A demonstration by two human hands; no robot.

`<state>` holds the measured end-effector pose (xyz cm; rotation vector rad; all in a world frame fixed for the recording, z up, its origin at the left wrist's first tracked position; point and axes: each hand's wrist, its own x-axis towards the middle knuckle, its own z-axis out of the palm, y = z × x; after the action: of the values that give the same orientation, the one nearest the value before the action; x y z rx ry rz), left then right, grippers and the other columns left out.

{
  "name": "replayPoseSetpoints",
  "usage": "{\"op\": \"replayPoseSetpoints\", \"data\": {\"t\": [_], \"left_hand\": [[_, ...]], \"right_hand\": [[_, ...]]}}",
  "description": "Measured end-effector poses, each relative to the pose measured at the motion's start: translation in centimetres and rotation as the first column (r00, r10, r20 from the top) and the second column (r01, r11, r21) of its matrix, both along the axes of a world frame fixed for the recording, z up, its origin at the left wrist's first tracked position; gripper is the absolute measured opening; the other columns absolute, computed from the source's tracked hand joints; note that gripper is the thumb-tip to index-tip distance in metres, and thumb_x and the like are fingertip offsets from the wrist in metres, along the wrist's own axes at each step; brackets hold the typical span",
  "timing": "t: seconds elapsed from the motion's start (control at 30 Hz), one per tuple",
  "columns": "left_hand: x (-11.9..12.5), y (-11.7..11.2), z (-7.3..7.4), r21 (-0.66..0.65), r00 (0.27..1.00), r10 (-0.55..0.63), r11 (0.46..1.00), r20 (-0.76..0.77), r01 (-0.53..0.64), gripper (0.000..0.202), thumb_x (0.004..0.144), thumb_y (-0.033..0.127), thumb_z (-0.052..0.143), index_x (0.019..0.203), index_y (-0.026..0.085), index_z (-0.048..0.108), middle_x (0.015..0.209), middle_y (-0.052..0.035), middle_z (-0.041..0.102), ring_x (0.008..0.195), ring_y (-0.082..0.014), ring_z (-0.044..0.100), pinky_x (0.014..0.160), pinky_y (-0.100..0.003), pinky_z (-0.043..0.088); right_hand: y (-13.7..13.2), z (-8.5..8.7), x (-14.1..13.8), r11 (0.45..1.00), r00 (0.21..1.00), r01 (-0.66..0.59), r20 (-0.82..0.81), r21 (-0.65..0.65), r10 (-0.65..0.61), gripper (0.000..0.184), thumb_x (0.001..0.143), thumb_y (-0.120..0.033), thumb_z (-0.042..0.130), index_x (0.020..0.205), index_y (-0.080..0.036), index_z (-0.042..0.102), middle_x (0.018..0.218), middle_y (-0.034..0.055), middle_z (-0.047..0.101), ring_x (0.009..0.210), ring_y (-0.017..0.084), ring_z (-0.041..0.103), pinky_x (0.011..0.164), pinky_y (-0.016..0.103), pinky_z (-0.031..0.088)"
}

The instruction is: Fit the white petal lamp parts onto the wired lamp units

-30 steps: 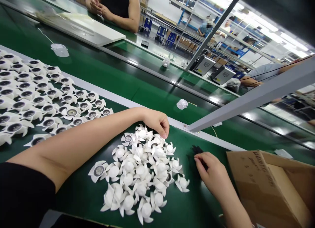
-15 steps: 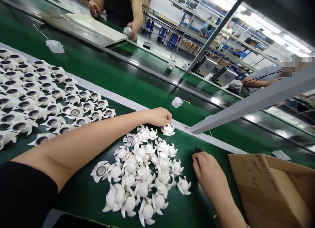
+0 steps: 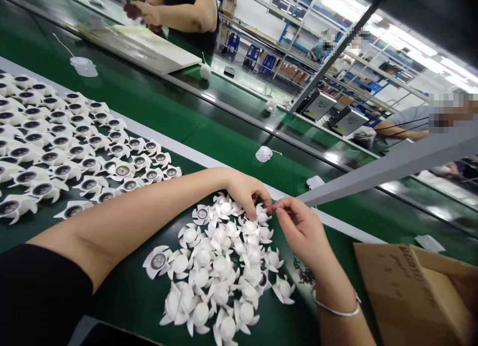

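Observation:
My left hand (image 3: pixel 248 191) is curled over the far end of a heap of white fan impellers (image 3: pixel 220 264). Its thumb and index finger are around one white impeller (image 3: pixel 263 214). Coming from the right, my right hand (image 3: pixel 304 229) meets the left fingertips. Its thumb and index finger are pinched together, and whatever is between them is too small to make out. Small black parts (image 3: pixel 304 272) lie scattered on the green table under my right wrist. Most heaped impellers show smooth domed hubs; a few show dark round hub openings.
Rows of white impellers (image 3: pixel 59 157), hub openings up, cover the left of the table. An open cardboard box (image 3: pixel 392 291) stands at right. A grey post (image 3: pixel 388 162) slants past it. Beyond the pale rail, white housings (image 3: pixel 264 154) sit on the green belt. A co-worker (image 3: pixel 186 17) stands opposite.
My right hand has moved up and left from the black parts to meet my left hand. The left hand has shifted slightly right and turned its fingers down. The co-worker's hands have come together.

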<state>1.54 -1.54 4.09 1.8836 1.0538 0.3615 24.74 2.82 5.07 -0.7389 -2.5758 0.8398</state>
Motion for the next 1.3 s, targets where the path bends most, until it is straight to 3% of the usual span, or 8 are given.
{"op": "replayPoseSetpoints", "data": {"t": [0.1, 0.27, 0.43, 0.57, 0.7, 0.83, 1.13, 1.3], "left_hand": [[0.1, 0.3, -0.8, 0.036, 0.997, 0.063, 0.997, 0.038, -0.064, 0.049, 0.065, 0.048, 0.08, 0.106, 0.023, 0.071, 0.082, 0.0029, 0.065, 0.072, -0.0131, 0.054, 0.065, -0.025, 0.039], [0.0, 0.6, -1.6, 0.072, 0.982, 0.185, 0.98, 0.026, -0.186, 0.044, 0.062, 0.053, 0.083, 0.09, 0.02, 0.072, 0.074, 0.0023, 0.063, 0.067, -0.0119, 0.053, 0.059, -0.024, 0.037], [0.0, 0.6, -1.8, 0.167, 0.959, 0.273, 0.945, 0.07, -0.281, 0.035, 0.073, 0.046, 0.077, 0.095, 0.019, 0.075, 0.086, -0.0014, 0.07, 0.073, -0.012, 0.058, 0.065, -0.023, 0.041], [0.2, 0.8, -2.2, 0.222, 0.965, 0.259, 0.939, 0.042, -0.261, 0.045, 0.068, 0.045, 0.081, 0.105, 0.02, 0.075, 0.101, -0.0039, 0.071, 0.075, -0.0126, 0.059, 0.065, -0.023, 0.041], [0.4, 1.2, -2.8, 0.285, 0.972, 0.236, 0.931, 0.014, -0.23, 0.043, 0.066, 0.038, 0.084, 0.104, 0.02, 0.075, 0.106, -0.0033, 0.07, 0.072, -0.0107, 0.056, 0.065, -0.022, 0.04], [0.4, 1.4, -3.2, 0.286, 0.975, 0.221, 0.932, 0.033, -0.221, 0.04, 0.067, 0.036, 0.084, 0.102, 0.021, 0.075, 0.108, -0.0019, 0.07, 0.07, -0.0098, 0.055, 0.064, -0.022, 0.039], [0.3, 1.1, -2.8, 0.294, 0.976, 0.216, 0.931, 0.031, -0.215, 0.037, 0.065, 0.032, 0.085, 0.1, 0.022, 0.077, 0.098, -0.0002, 0.071, 0.075, -0.0127, 0.058, 0.068, -0.025, 0.041], [0.4, 1.1, -2.7, 0.257, 0.968, 0.247, 0.934, 0.033, -0.247, 0.041, 0.062, 0.032, 0.087, 0.1, 0.022, 0.077, 0.1, -0.0002, 0.073, 0.075, -0.0128, 0.059, 0.067, -0.024, 0.041]], "right_hand": [[-0.9, -0.9, 0.0, 0.991, 0.992, -0.113, -0.042, 0.073, 0.116, 0.006, 0.093, -0.022, 0.051, 0.091, -0.022, 0.056, 0.1, 0.0027, 0.064, 0.091, 0.017, 0.058, 0.081, 0.029, 0.044], [-0.5, -0.8, 0.9, 0.992, 0.991, -0.118, 0.062, 0.036, 0.116, 0.008, 0.094, -0.023, 0.05, 0.09, -0.022, 0.057, 0.086, 0.0, 0.062, 0.076, 0.014, 0.055, 0.069, 0.027, 0.043], [0.7, -1.3, 1.3, 1.0, 0.997, -0.005, 0.077, 0.026, 0.003, 0.012, 0.092, -0.029, 0.053, 0.087, -0.022, 0.061, 0.075, -0.0012, 0.061, 0.065, 0.014, 0.052, 0.06, 0.027, 0.041], [1.2, -2.6, 0.5, 0.995, 0.998, 0.069, -0.017, 0.067, -0.068, 0.014, 0.091, -0.029, 0.053, 0.088, -0.021, 0.064, 0.079, 0.0006, 0.064, 0.066, 0.014, 0.055, 0.061, 0.027, 0.043], [1.5, -3.5, -0.6, 0.995, 0.999, 0.05, -0.005, 0.09, -0.05, 0.015, 0.09, -0.029, 0.054, 0.089, -0.02, 0.066, 0.079, 0.0019, 0.064, 0.065, 0.015, 0.056, 0.06, 0.028, 0.042], [1.4, -3.8, -1.5, 0.973, 0.999, 0.019, 0.04, 0.229, -0.029, 0.014, 0.089, -0.026, 0.054, 0.085, -0.018, 0.065, 0.077, 0.003, 0.062, 0.071, 0.017, 0.057, 0.064, 0.029, 0.041], [0.9, -3.3, -1.7, 0.88, 0.988, -0.065, 0.153, 0.471, -0.009, 0.011, 0.09, -0.02, 0.056, 0.088, -0.016, 0.066, 0.082, 0.0049, 0.064, 0.075, 0.019, 0.058, 0.064, 0.03, 0.041], [0.0, -2.6, -1.2, 0.666, 0.966, -0.25, 0.225, 0.702, 0.125, 0.023, 0.095, -0.017, 0.05, 0.099, -0.011, 0.072, 0.079, 0.0065, 0.065, 0.07, 0.02, 0.058, 0.061, 0.032, 0.039]]}}
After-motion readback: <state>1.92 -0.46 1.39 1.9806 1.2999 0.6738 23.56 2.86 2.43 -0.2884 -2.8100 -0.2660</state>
